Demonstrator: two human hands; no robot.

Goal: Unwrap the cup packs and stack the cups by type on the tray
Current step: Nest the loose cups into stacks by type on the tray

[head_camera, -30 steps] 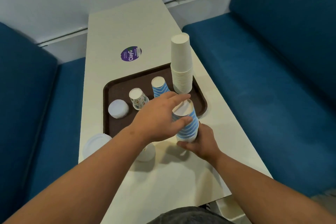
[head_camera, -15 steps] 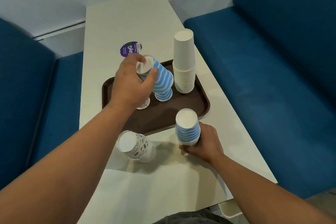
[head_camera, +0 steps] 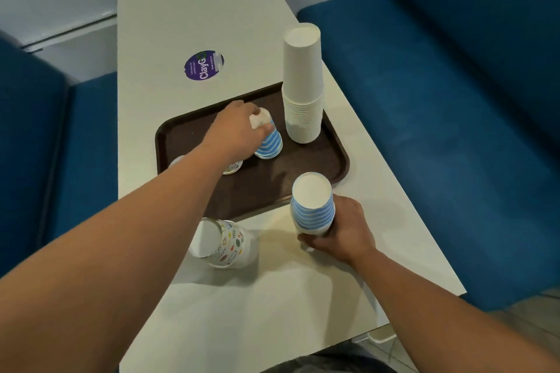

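We had a cream table [head_camera: 188,9] set between blue benches [head_camera: 454,100], a purple sticker [head_camera: 203,65] past the brown tray's [head_camera: 318,160] far edge. Our left hand [head_camera: 239,133] gripped the striped cups [head_camera: 268,142] mid-tray, beside the white stack [head_camera: 303,85] at the tray's far right corner. Our right hand [head_camera: 345,230] clasped another striped stack [head_camera: 312,206] just off the tray's near edge, the patterned cups [head_camera: 224,242] alongside.

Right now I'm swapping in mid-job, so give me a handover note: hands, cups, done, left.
Left hand grips a striped cup upside down on the tray.
Right hand holds the striped stack on the table, off the tray.
Done: white stack on the tray.
Left: striped stack and the patterned stack lying on the table.
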